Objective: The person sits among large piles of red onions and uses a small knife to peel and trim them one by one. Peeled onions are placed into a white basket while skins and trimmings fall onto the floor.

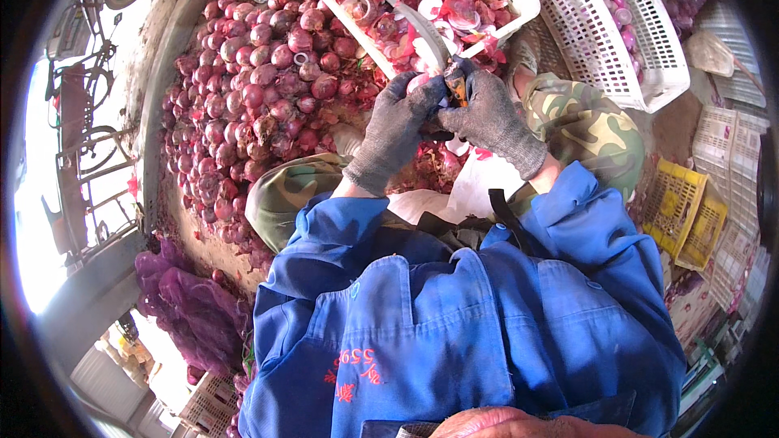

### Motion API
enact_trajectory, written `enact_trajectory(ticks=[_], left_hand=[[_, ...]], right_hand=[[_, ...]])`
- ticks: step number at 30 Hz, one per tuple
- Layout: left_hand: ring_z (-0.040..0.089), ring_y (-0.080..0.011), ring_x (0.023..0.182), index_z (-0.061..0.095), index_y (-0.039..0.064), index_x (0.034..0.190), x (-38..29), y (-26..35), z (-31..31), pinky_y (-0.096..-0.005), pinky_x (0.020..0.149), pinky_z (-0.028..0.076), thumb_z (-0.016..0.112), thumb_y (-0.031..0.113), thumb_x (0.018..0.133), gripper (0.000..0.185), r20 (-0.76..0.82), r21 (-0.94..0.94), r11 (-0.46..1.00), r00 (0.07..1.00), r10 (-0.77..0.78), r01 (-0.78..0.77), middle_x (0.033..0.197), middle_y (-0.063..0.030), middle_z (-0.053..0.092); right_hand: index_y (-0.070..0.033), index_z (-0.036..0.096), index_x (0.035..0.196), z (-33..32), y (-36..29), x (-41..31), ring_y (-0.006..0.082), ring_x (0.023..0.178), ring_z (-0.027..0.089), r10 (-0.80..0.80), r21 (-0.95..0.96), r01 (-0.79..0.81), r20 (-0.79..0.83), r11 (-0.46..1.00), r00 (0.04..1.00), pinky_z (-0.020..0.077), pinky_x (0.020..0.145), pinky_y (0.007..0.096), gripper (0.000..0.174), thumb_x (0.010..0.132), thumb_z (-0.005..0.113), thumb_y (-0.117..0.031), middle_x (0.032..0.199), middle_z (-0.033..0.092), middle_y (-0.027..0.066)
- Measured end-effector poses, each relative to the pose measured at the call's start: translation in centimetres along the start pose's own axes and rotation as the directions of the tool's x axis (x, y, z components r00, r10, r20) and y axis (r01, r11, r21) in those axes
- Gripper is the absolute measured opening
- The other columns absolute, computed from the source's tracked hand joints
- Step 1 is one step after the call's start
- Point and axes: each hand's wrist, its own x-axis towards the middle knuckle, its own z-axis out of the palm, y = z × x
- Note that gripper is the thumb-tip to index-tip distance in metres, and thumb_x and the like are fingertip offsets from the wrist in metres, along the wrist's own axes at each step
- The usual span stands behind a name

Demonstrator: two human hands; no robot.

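My left hand, in a grey knitted work glove, grips a partly peeled red onion; the fingers cover much of it. In the same kind of glove, my right hand is closed around the orange and dark handle of a knife. Its curved blade points up and left, over a white plastic crate filled with onion skins and cut onion pieces. The two hands meet above my lap. A large heap of unpeeled red onions lies on the floor to the left.
White perforated crates stand at the upper right, with peeled onions between their walls. Yellow crates sit at the right. A purple mesh sack lies at the lower left. Beyond a sill stands a cargo tricycle.
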Motion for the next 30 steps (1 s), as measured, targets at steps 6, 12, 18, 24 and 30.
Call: enact_trajectory(ticks=[6, 12, 18, 24, 30], left_hand=[[0.07, -0.0151, 0.089, 0.056, -0.002, 0.126, 0.7, 0.2, -0.2, -0.0295, 0.079, 0.06, 0.064, 0.029, 0.099, 0.041, -0.008, -0.012, 0.998, 0.999, 0.054, -0.054, 0.108, -0.0112, 0.068], [0.07, -0.0225, 0.077, 0.059, 0.002, 0.125, 1.2, 0.4, 0.2, -0.0317, 0.062, 0.058, 0.06, 0.038, 0.1, 0.044, 0.035, -0.077, 0.982, 0.984, 0.175, -0.172, 0.1, -0.0125, 0.072], [0.067, -0.023, 0.073, 0.06, 0.008, 0.116, 3.5, 1.7, 0.5, -0.041, 0.069, 0.062, 0.067, 0.04, 0.096, 0.038, -0.089, -0.372, 0.928, 0.996, -0.034, -0.002, 0.092, -0.0061, 0.065], [0.069, -0.0307, 0.094, 0.038, 0.003, 0.141, 5.5, 5.4, -0.1, -0.0464, 0.08, 0.063, 0.066, 0.033, 0.097, 0.06, -0.121, -0.223, 0.939, 0.963, 0.239, -0.261, 0.111, -0.0178, 0.064], [0.067, -0.0161, 0.089, 0.046, 0.007, 0.145, 3.2, 3.8, 3.0, -0.027, 0.07, 0.06, 0.072, 0.001, 0.088, 0.063, 0.109, 0.339, 0.853, 0.917, 0.384, -0.397, 0.125, -0.0145, 0.056]], right_hand=[[-0.004, 0.059, 0.109, 0.4, -0.3, 0.0, 0.0189, 0.074, 0.065, -0.072, -0.022, 0.071, -0.058, 0.997, 0.996, 0.0554, 0.073, 0.0361, 0.052, 0.068, 0.086, -0.022, 0.083, 0.066, 0.0094], [-0.003, 0.06, 0.122, 0.1, -0.1, 0.0, 0.0154, 0.076, 0.068, -0.141, 0.208, 0.15, -0.061, 0.967, 0.988, 0.0571, 0.066, 0.0304, 0.054, 0.077, 0.085, -0.019, 0.09, 0.069, 0.0054], [0.001, 0.057, 0.131, -1.7, 0.6, 0.7, 0.0156, 0.074, 0.068, -0.109, 0.833, 0.065, -0.006, 0.55, 0.994, 0.0568, 0.048, 0.0254, 0.051, 0.086, 0.075, -0.014, 0.099, 0.068, 0.0088], [-0.003, 0.061, 0.12, -4.1, 1.3, 0.7, 0.0172, 0.057, 0.064, 0.043, 0.845, -0.05, 0.032, 0.532, 0.999, 0.0543, 0.046, 0.0254, 0.037, 0.093, 0.069, -0.026, 0.081, 0.067, 0.0088], [-0.005, 0.065, 0.116, -5.2, 0.3, -0.4, 0.0164, 0.05, 0.06, 0.152, 0.823, -0.024, -0.076, 0.567, 0.985, 0.0507, 0.044, 0.0284, 0.034, 0.094, 0.071, -0.03, 0.078, 0.066, 0.0066]])
